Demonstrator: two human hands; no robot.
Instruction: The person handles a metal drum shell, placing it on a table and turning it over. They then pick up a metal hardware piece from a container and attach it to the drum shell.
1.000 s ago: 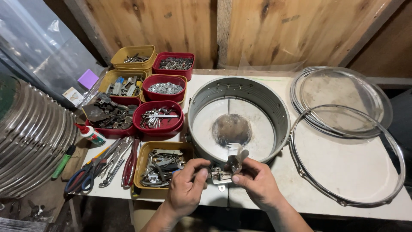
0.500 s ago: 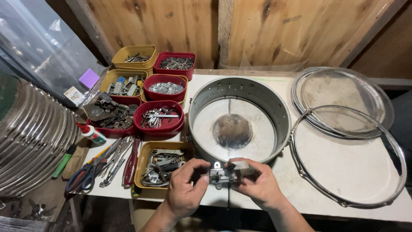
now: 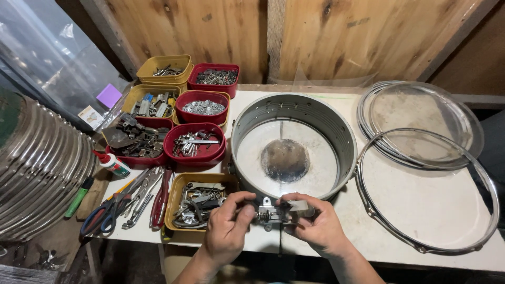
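Metal bracket [image 3: 273, 213], half hidden by fingers, is pinched between left hand [image 3: 227, 231] and right hand [image 3: 315, 227].

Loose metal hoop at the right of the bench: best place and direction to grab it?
Take the metal hoop at its near-left rim, coming from above with a pinch grip across the thin band. It lies flat on the white bench, so only the rim offers a hold. That arc sits closest to the right hand, clear of the drum shell and the stacked hoops behind.
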